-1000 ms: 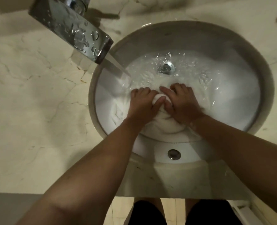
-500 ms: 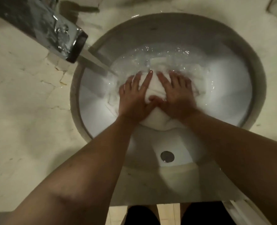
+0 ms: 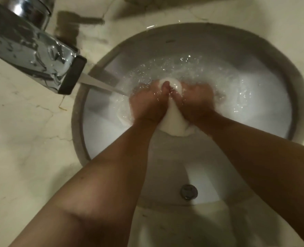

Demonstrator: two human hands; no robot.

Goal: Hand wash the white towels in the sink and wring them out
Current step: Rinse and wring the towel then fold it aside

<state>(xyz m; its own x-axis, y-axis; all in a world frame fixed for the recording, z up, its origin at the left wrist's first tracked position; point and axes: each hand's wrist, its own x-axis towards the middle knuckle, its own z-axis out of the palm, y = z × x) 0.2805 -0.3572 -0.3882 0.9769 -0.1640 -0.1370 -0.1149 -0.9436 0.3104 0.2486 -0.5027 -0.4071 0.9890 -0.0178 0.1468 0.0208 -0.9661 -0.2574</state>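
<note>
Both hands [image 3: 172, 102] grip towel [image 3: 172, 122] bunched lengthwise, front-to-back.

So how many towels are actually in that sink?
1 for certain: a white towel bunched between the left hand and right hand. The foamy water may hide more.

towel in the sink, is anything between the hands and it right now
Nothing visible. The left hand and right hand both grip the bunched white towel directly, in the sudsy water of the sink. The faucet runs from the left, its stream landing beside the left hand, blocking neither.
</note>
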